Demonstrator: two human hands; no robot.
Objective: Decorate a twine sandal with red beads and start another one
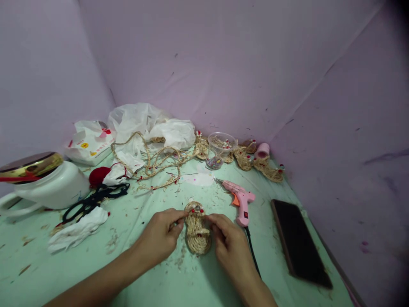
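Observation:
A small woven straw sandal [196,230] with red beads at its toe lies on the pale green table cover [134,273]. My left hand [159,236] pinches the sandal's left edge near the toe. On the other side, my right hand [228,243] grips the sandal with curled fingers. A pink glue gun [240,200] rests just right of my right hand, its black cord running back past my wrist.
Black scissors [92,202], a red ball [99,175] and white tissue [78,230] lie at left by a white jar with a gold lid [41,181]. Twine [153,160], plastic bags [143,123], a clear bowl [220,147] and more straw sandals [266,168] sit behind. A dark phone [298,243] lies at right.

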